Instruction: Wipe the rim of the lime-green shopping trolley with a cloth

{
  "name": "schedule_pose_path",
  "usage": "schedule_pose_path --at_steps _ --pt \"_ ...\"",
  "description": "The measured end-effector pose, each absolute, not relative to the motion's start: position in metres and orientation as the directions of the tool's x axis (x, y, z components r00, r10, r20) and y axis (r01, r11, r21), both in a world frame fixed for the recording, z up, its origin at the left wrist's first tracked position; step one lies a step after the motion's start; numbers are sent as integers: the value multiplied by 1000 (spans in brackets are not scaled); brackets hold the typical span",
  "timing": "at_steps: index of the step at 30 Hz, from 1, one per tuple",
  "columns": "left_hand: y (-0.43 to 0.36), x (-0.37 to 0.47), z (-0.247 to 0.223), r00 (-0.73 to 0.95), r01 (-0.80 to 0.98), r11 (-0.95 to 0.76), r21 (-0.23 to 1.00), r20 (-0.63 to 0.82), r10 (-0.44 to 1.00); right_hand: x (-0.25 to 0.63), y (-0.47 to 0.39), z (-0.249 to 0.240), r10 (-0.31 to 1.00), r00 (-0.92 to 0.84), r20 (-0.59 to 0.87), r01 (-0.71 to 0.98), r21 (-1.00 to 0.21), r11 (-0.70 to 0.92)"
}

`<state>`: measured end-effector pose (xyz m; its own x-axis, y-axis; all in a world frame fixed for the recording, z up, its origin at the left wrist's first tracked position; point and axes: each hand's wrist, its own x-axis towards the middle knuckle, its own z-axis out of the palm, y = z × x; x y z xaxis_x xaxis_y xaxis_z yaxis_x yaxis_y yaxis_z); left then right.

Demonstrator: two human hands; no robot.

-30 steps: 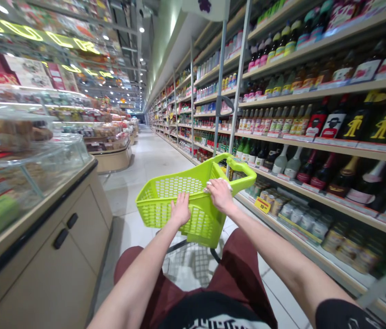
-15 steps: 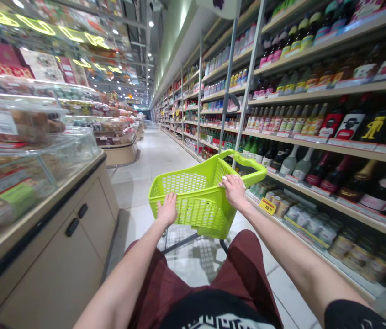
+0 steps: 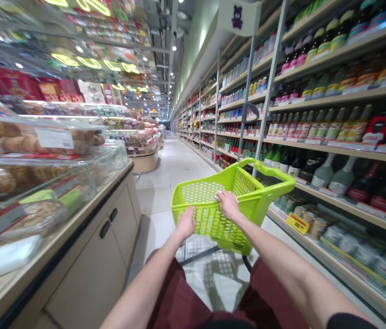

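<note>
"Right hand (image 3: pixel 228 206) has slid along the green shopping cart (image 3: pixel 252 217) toward its front!"
"Is it holding on?"
"Yes, its fingers bend over the top edge. The left hand (image 3: pixel 186 223) touches the side near the front, but I can't tell how tight."
"Where's the cart?"
"By the legs (image 3: pixel 179 297), between the glass food case (image 3: pixel 108 160) and the bottle shelves (image 3: pixel 316 143)."

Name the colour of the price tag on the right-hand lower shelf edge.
The price tag is yellow, seen best in the head view.
</note>
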<state>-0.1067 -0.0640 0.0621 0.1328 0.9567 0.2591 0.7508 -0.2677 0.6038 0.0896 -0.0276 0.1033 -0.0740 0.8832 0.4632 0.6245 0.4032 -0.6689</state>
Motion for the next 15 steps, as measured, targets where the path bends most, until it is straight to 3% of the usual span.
schedule_pose_path --at_steps 1,3,5,7,9,12,15 --pt "-63 -102 63 127 633 -289 718 272 954 79 -27 103 908 -44 416 499 -779 381" --pt "-60 -90 68 47 334 -229 914 226 973 49 -31 103 934 -27 357 316 -883 347" --pt "-57 -80 75 -20 54 -168 984 170 985 16 -38 103 940 -27 340 235 -912 337" --pt "-56 -77 81 -95 -50 -187 981 182 979 -8 -47 105 944 -47 326 153 -932 329" --pt "-54 -80 85 -196 18 -225 974 224 955 -17 -55 109 937 -126 325 174 -923 343" --pt "-48 -97 88 -319 246 -191 950 265 910 0 -55 119 919 -219 329 340 -857 388" --pt "-41 -123 93 -429 496 -63 866 307 849 43 -46 128 902 -177 394 585 -695 418"
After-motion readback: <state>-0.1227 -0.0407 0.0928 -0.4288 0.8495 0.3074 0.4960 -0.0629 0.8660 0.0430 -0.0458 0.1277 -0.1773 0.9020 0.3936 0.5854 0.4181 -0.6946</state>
